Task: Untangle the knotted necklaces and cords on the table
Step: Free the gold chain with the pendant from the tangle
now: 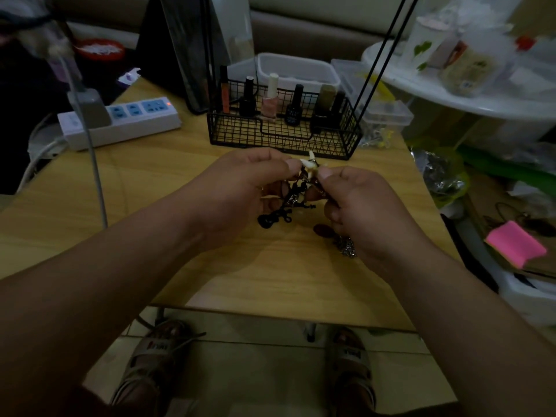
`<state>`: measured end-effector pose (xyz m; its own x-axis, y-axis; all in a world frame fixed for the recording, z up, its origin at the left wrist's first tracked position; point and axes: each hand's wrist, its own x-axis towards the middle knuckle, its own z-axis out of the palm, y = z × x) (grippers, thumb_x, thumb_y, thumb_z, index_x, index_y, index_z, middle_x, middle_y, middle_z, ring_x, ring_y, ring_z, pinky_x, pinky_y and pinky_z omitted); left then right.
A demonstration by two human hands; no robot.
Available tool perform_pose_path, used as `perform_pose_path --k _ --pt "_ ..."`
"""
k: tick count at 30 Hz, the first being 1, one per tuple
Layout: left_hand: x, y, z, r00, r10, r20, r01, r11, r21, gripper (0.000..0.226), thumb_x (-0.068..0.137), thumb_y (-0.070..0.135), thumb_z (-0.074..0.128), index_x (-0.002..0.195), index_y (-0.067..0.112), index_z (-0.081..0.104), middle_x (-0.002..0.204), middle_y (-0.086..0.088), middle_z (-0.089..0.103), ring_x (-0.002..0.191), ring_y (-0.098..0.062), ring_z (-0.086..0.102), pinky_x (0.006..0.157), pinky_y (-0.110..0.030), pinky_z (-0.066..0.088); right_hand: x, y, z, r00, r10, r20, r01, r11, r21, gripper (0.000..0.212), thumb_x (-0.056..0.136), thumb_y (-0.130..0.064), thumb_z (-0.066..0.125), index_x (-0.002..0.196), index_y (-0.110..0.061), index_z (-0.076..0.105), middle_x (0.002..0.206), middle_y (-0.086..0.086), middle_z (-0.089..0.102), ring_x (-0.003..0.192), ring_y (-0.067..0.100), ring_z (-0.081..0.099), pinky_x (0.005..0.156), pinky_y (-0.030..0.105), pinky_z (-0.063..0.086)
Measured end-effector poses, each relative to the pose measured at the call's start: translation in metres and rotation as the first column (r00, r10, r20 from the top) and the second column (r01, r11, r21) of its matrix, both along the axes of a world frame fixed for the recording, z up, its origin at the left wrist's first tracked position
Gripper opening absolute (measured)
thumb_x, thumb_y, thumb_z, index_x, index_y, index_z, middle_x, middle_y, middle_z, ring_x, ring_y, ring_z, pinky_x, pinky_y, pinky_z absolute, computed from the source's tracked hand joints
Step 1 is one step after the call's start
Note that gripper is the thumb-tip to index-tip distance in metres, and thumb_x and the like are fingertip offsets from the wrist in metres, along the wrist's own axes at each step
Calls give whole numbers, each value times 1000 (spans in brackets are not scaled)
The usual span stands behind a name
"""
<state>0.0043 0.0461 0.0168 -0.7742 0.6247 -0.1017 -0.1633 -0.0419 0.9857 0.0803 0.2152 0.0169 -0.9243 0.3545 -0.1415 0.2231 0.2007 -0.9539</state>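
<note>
Tangle (296,191) mid-frame, pinched by left hand (240,182) and right hand (365,206); risk of tightening, chain (349,248) snapping, under hard pull.

We see a wooden table (168,188) filling the middle; at twelve o'clock on it stands a black wire basket (270,136) holding upright nail polish bottles (268,106), one pink among darker ones; just behind the basket sits a white tub (298,70); at one o'clock, beside the basket, we find clear plastic boxes (388,115); at ten o'clock lies a white power strip (120,124) with blue sockets and a grey adapter (91,108) plugged in; a grey cable (96,176) crosses the strip; at eleven o'clock sits a red bowl (99,49); at two o'clock a cluttered round white table (451,94); at three o'clock a pink block (516,245); at six o'clock two sandals (156,356) on the tiled floor.
</note>
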Motion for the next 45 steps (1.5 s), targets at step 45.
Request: perform_pose_path --k 45 --pt "14 8 -1 966 209 -153 -231 963 -140 12 100 15 67 89 13 63 88 -8 72 75 -16 73 63 -27 57 9 11 30 988 76 -136 -44 973 227 30 99 -33 57 75 -18 68 85 24 62 66 18 42 58 36 32"
